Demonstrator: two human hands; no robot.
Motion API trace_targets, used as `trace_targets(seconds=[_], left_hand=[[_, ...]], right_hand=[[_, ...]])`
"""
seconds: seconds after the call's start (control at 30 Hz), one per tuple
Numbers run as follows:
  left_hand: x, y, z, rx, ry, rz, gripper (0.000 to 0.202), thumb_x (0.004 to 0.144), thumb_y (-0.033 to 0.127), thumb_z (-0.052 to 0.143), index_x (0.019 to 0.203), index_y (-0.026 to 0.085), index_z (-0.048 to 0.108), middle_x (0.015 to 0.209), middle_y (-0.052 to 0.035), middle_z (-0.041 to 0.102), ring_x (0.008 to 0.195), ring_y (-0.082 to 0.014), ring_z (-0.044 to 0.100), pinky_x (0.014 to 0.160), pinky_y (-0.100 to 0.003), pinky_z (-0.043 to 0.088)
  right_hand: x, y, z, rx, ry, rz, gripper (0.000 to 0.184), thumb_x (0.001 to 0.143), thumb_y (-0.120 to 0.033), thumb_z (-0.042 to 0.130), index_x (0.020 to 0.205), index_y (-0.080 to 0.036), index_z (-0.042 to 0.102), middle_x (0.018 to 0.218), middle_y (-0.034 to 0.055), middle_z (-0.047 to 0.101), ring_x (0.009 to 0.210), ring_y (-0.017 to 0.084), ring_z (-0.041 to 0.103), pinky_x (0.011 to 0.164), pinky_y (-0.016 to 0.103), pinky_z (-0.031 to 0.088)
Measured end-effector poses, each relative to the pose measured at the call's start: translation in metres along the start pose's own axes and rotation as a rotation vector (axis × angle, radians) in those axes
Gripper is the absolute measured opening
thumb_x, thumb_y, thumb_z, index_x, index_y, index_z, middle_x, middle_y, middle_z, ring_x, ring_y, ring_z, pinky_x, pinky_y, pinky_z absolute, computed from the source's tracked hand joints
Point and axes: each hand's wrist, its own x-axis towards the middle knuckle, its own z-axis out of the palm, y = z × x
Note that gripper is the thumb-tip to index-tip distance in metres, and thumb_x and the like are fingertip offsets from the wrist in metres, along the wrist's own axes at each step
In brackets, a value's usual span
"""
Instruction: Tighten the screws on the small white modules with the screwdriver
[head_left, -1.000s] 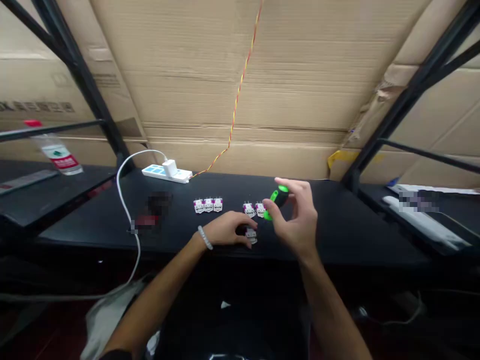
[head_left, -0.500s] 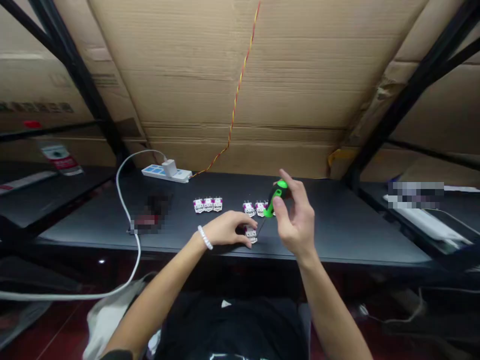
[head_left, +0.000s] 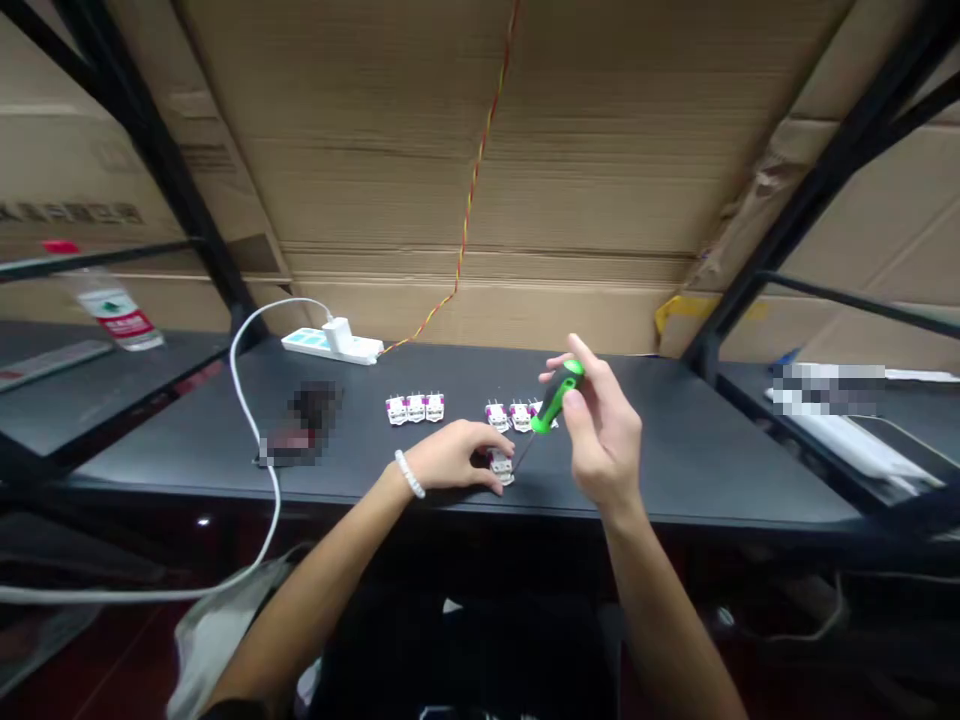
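Near the table's front edge, my left hand grips a small white and purple module between thumb and fingers and holds it against the table. My right hand is closed round the green and black handle of a screwdriver. Its thin shaft slants down to the left, and the tip is at the module's right side; whether it sits in a screw is too small to tell. Just behind, similar modules stand in a row, partly covered by the screwdriver. Another three modules sit side by side farther left.
A white power strip with a plugged-in charger lies at the back left, its white cable looping over the front edge. A blurred dark object lies left. Black shelf posts flank the table; cardboard stands behind.
My right hand has shifted slightly right, and the screwdriver handle now leans more to the right. My left hand and the module under it stay in place.
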Motion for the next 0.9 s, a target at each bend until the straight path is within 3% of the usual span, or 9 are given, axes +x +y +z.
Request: trace_targets(seconds=[0.07,0.23,0.43,0.63,0.8,0.9], left_hand=[[0.0003,0.0007,-0.0003,0.002,0.003,-0.003,0.052,0.078,0.038,0.099,0.122,0.019,0.08,0.124,-0.01,0.081,0.11,-0.0252,0.077,0.098,-0.033,0.057],[0.0004,0.0027,-0.0014,0.027,-0.004,-0.007,0.051,0.077,0.037,0.099,0.121,0.019,0.08,0.124,-0.01,0.082,0.112,-0.0263,0.077,0.1,-0.034,0.056],[-0.0002,0.0026,-0.0011,0.013,0.003,-0.011,0.052,0.078,0.037,0.099,0.122,0.018,0.08,0.126,-0.0107,0.081,0.115,-0.027,0.076,0.103,-0.034,0.056],[0.0001,0.0035,-0.0015,0.041,0.002,-0.01,0.05,0.078,0.038,0.099,0.12,0.019,0.08,0.123,-0.0094,0.082,0.11,-0.0258,0.077,0.1,-0.033,0.056],[0.0001,0.003,-0.0015,0.017,-0.005,-0.007,0.051,0.078,0.037,0.099,0.121,0.018,0.079,0.124,-0.0101,0.081,0.112,-0.0255,0.076,0.1,-0.033,0.056],[-0.0001,0.0038,-0.0017,0.025,-0.005,-0.011,0.051,0.078,0.037,0.099,0.122,0.019,0.079,0.124,-0.0098,0.081,0.112,-0.0258,0.077,0.1,-0.033,0.056]], right_hand=[[-0.0006,0.0001,-0.0019,0.044,-0.011,0.005,0.048,0.109,-0.029,0.046,0.156,-0.028,0.057,0.126,0.009,0.071,0.109,0.024,0.072,0.098,0.046,0.061],[0.0015,-0.0032,-0.0025,-0.177,0.098,-0.042,0.036,0.095,-0.037,0.076,0.13,-0.028,0.075,0.119,0.0086,0.064,0.105,0.025,0.067,0.092,0.043,0.061],[0.0017,-0.0012,-0.0052,0.012,-0.055,-0.019,0.05,0.11,-0.032,0.048,0.159,-0.029,0.054,0.131,0.0104,0.071,0.117,0.027,0.072,0.104,0.051,0.06],[0.0045,-0.0038,-0.0051,-0.214,0.082,-0.042,0.042,0.093,-0.037,0.08,0.133,-0.027,0.074,0.116,0.0085,0.065,0.1,0.024,0.066,0.087,0.043,0.061],[0.0023,-0.0006,-0.0075,-0.042,-0.037,-0.01,0.054,0.106,-0.03,0.053,0.16,-0.029,0.053,0.13,0.0105,0.071,0.112,0.027,0.071,0.099,0.049,0.061],[0.0033,-0.0024,-0.008,-0.092,0.004,-0.037,0.046,0.103,-0.033,0.061,0.148,-0.029,0.065,0.129,0.011,0.069,0.115,0.029,0.069,0.097,0.049,0.062]])
